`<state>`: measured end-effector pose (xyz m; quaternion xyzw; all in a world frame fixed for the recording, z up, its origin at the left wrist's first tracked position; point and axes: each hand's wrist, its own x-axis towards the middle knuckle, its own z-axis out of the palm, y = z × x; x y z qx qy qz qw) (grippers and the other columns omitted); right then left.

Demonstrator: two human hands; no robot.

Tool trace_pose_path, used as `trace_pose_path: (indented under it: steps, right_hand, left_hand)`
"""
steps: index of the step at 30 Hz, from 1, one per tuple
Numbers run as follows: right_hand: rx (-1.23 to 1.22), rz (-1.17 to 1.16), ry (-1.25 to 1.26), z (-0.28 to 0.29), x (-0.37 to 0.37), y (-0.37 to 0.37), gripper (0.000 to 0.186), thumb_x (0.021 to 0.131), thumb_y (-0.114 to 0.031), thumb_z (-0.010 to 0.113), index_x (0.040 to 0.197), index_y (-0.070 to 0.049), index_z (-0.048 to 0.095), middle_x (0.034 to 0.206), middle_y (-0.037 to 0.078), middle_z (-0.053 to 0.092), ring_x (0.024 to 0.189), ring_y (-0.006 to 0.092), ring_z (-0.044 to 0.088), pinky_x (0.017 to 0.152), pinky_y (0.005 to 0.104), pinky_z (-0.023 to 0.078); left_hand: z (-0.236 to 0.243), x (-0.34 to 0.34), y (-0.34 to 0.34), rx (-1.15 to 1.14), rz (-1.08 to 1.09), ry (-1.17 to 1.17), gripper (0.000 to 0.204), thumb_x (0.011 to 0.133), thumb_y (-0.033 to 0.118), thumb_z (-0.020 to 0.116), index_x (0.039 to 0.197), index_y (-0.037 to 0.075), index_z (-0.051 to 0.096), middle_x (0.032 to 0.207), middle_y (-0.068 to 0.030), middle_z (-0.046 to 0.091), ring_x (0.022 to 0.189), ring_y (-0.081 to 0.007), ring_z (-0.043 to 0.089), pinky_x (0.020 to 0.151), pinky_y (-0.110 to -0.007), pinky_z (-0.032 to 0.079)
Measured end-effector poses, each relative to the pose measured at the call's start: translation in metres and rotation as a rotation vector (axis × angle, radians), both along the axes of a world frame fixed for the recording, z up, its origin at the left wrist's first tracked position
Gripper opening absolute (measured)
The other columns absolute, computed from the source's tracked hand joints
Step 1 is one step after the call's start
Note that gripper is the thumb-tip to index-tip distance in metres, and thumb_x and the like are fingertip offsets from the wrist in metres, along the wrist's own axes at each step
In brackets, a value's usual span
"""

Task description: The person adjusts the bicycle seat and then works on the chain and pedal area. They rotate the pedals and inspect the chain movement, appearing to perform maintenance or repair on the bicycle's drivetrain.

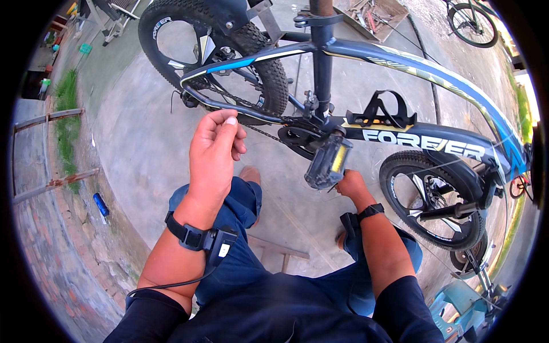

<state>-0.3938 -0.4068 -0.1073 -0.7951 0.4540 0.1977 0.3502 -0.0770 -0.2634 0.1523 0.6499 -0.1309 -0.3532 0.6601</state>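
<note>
Evidently both hands are at the near side of the bicycle, around its drivetrain. The left hand (210,146) is raised, its fingers (240,134) curled inward with the thumb close to the index finger; whether anything thin is pinched there, I cannot tell. The right hand (352,184) sits lower, just beside the pedal (326,166), its fingers bent and partly hidden, so I cannot tell what they grasp, if anything. A black strap (187,235) with a small boxy device and a cable circles the left wrist, and another dark band (372,211) the right.

Just beyond the left hand run the chain (260,133) and the lower rear bar of the bicycle frame (400,57). The chainring (297,140) shows behind the pedal. The bicycle spans the upper and right parts of the view, its frame dark with blue, white and yellowish accents. A black bottle cage (357,119) is mounted on the lower tube. The rear wheel (277,86) is at the upper left, beyond the left hand; the front wheel (386,183) is to the right of the right hand.

Farther out, a tray (353,22) of tools lies on the pale ground (143,137) past the seat tube (321,80). A blue cylindrical object (100,203) lies at the left, near a grass strip (67,126). Another bicycle (478,46) stands at the upper right, and a teal chair (457,303) is at the lower right.
</note>
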Motion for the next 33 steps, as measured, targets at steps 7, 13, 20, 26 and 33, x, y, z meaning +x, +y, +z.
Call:
trace_pose_path:
  steps: [7,13,20,26,33]
  right_hand:
    - [0.349,-0.596,-0.88,-0.091,-0.034,0.005,0.015,0.08,-0.017,0.056,0.083,-0.013,0.069,0.086,0.006,0.068,0.081,0.0254,0.065,0.065,0.0381,0.052]
    - [0.88,-1.368,-0.839,0.006,0.033,0.017,0.029,0.094,-0.02,0.052,0.114,-0.001,0.062,0.1,0.01,0.067,0.086,0.021,0.065,0.076,0.0335,0.053]
    - [1.265,-0.937,-1.582,0.062,0.079,0.029,0.054,0.094,-0.042,0.053,0.13,-0.002,0.051,0.135,0.024,0.05,0.124,0.0378,0.051,0.11,0.0518,0.036]
    - [1.001,-1.053,-1.28,-0.001,0.081,0.019,0.041,0.088,-0.024,0.066,0.12,-0.001,0.057,0.122,0.018,0.061,0.114,0.0328,0.059,0.1,0.0481,0.048]
    - [1.234,-1.473,-1.358,-0.014,0.089,0.022,0.033,0.091,-0.02,0.058,0.117,0.0,0.057,0.12,0.014,0.06,0.112,0.0296,0.056,0.102,0.0477,0.041]
  left_hand:
    - [0.003,0.003,-0.004,-0.012,-0.038,0.056,0.016,0.096,0.013,0.051,0.109,0.005,0.057,0.08,-0.003,0.06,0.063,-0.008,0.053,0.055,-0.022,0.04]
    - [0.002,0.006,0.0,0.023,-0.008,0.094,0.016,0.096,0.011,0.05,0.109,0.005,0.056,0.08,-0.0039,0.059,0.063,-0.0094,0.053,0.055,-0.023,0.039]
    - [0.001,0.013,-0.002,0.036,-0.021,0.152,0.016,0.096,0.011,0.05,0.11,0.004,0.055,0.08,-0.0045,0.059,0.063,-0.01,0.053,0.054,-0.023,0.039]
    - [-0.001,0.019,-0.002,0.1,-0.029,0.192,0.016,0.096,0.011,0.05,0.109,0.004,0.055,0.08,-0.0046,0.06,0.063,-0.0102,0.054,0.055,-0.023,0.04]
    - [-0.004,0.028,0.0,0.123,-0.04,0.215,0.015,0.095,0.01,0.051,0.109,0.004,0.055,0.079,-0.0042,0.06,0.063,-0.0098,0.053,0.055,-0.023,0.04]
